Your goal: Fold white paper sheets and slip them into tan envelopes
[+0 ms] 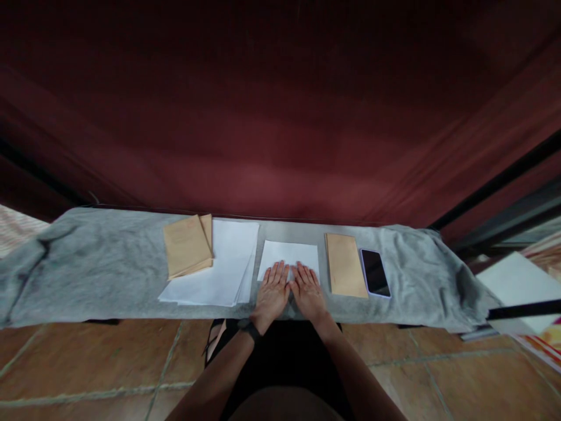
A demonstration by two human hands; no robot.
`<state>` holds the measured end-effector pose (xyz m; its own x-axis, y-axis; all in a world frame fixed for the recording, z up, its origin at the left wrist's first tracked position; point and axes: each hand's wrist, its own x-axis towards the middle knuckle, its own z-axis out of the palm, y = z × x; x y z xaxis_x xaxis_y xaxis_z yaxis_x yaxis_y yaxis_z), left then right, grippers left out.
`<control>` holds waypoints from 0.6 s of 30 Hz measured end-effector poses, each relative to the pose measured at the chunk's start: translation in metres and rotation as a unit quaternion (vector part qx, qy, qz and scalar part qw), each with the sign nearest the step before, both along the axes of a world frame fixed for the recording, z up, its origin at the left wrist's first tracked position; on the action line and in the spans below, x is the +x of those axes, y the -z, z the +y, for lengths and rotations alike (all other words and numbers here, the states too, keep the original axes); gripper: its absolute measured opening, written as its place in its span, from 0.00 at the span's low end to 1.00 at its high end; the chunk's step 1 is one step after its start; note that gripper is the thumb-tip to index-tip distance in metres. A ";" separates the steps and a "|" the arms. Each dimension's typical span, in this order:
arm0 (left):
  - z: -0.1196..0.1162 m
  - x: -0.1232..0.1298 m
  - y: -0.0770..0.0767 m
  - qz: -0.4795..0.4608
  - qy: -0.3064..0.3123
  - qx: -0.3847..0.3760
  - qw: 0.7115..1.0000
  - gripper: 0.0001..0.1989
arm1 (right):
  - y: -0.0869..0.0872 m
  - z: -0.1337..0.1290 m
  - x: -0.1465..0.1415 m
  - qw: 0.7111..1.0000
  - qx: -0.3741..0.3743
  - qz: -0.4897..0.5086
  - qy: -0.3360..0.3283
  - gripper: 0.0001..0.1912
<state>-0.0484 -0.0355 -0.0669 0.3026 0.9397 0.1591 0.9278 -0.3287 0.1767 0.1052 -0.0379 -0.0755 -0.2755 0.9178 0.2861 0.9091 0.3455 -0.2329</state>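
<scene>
A white sheet of paper [290,252], seemingly folded, lies on the grey cloth in front of me. Flat on its near part rests my left hand [272,289], fingers stretched out, a dark band at the wrist. My right hand [307,289] lies beside it on the same paper, fingers also extended, and the two thumbs meet or nearly meet. The near edge of the paper is hidden under both palms. To the left is a stack of larger white sheets [230,257], partly covered by brown envelopes [186,245]. More brown envelopes [346,266] lie to the right.
A phone [376,273] in a pale purple case lies right of the envelopes. The grey cloth [114,263] covers a long narrow surface, with a dark red curtain [272,146] rising behind it. Tiled floor [144,356] shows below. At far right sits a white panel [521,286].
</scene>
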 end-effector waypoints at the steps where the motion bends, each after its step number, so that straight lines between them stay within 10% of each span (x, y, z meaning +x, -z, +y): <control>1: 0.000 -0.001 0.001 0.000 -0.007 0.000 1.000 0.28 | 0.001 0.000 0.002 1.000 0.004 -0.004 0.009 0.25; 18: 0.004 -0.009 0.000 -0.015 -0.105 0.024 0.994 0.33 | 0.015 -0.016 0.016 0.993 0.059 0.014 0.106 0.32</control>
